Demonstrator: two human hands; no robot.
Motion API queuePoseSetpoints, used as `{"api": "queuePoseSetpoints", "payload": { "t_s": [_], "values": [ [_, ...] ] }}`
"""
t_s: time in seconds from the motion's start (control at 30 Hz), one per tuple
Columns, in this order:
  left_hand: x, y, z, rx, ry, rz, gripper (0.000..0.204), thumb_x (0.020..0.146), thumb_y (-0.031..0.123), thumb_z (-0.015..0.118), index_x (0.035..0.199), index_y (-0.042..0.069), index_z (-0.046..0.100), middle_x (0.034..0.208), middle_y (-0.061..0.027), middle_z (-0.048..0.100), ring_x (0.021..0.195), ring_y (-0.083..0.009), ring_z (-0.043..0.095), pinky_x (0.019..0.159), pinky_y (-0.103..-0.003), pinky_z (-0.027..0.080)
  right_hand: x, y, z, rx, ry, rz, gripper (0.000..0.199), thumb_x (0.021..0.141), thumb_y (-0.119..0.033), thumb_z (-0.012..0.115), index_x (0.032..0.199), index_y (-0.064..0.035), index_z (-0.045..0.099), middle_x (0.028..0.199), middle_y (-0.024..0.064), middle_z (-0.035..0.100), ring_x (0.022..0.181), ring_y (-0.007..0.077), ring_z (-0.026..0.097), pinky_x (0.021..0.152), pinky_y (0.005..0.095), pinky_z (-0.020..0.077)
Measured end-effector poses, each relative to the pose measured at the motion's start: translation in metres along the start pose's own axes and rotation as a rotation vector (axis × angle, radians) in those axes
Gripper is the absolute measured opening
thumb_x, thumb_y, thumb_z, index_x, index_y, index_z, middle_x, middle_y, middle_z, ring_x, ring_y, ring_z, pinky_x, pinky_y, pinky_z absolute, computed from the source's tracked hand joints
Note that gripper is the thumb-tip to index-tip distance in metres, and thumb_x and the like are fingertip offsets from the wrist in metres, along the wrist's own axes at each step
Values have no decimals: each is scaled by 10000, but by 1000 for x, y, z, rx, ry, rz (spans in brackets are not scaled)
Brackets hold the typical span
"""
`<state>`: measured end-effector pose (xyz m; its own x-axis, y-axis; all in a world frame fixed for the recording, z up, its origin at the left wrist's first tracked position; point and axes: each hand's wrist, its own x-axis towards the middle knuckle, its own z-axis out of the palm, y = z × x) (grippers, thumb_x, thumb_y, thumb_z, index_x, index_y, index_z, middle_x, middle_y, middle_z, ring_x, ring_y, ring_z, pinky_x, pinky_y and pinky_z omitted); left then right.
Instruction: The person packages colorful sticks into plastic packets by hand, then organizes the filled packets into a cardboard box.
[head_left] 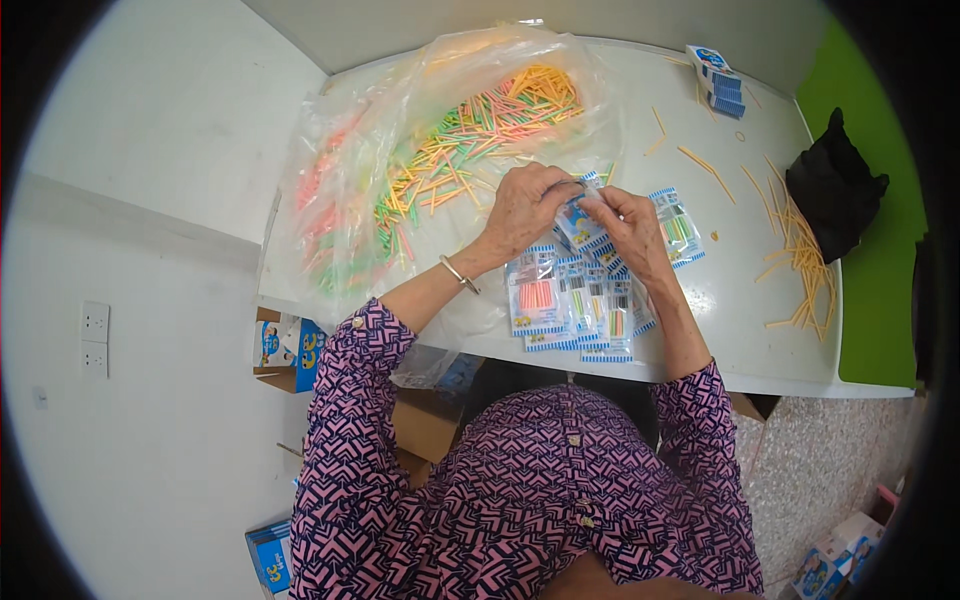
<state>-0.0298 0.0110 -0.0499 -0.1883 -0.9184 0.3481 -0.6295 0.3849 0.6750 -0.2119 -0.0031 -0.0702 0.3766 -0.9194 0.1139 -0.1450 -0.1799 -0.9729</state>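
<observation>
My left hand (525, 208) and my right hand (632, 230) meet over the white table, fingers closed on a small blue-and-white plastic packet (580, 224). Its top edge lies between my fingertips, and its contents are hidden. Beneath and in front of my hands, several clear packets with blue striped ends (533, 290) overlap, showing pink, green and yellow sticks inside. One more packet (680, 228) lies just right of my right wrist. To the left, a large clear plastic bag (350, 150) spreads open around a heap of loose coloured sticks (490, 125).
Loose yellow sticks (805, 265) lie by the table's right edge, beside a black cloth or bag (840, 185). A stack of blue-and-white packs (718, 82) stands at the back right. Cardboard boxes (425, 425) sit below the table. A green panel (875, 310) bounds the right.
</observation>
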Motion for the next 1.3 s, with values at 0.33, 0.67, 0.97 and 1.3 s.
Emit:
{"api": "queuePoseSetpoints", "payload": {
  "t_s": [0.33, 0.67, 0.97, 1.3],
  "values": [
    [-2, 1, -6, 87, -20, 61, 162, 825, 138, 621, 869, -17, 641, 717, -119, 597, 642, -210, 561, 599, -317, 433, -1, -4, 1, -7, -41, 9, 219, 860, -191, 627, 782, 14, 627, 584, -20, 468, 563, 42, 381, 487, 240, 301],
    [10, -6, -27, -221, -249, -202, 205, 876, 189, 608, 920, -6, 653, 773, -45, 623, 717, -87, 537, 638, -243, 436, 0, 1, -1, 155, -100, 87, 234, 864, -192, 611, 790, 30, 623, 601, -47, 489, 569, 29, 402, 488, 230, 314],
    [70, -106, -87, 843, -240, 363, 393, 830, 133, 574, 1210, 56, 516, 1253, -123, 526, 1146, -278, 504, 954, -377, 411, -8, 8, 0, 86, -227, 72, 235, 880, -182, 599, 696, -37, 587, 613, -97, 435, 565, -4, 367, 487, 195, 276],
    [84, -124, -77, 1106, -402, 435, 386, 815, 198, 551, 1159, 33, 494, 1319, -140, 427, 1248, -315, 376, 992, -444, 359, -12, -1, 1, 50, -251, 115, 281, 874, -192, 591, 720, 37, 536, 601, -15, 418, 574, 53, 359, 509, 251, 302]
  ]
}}
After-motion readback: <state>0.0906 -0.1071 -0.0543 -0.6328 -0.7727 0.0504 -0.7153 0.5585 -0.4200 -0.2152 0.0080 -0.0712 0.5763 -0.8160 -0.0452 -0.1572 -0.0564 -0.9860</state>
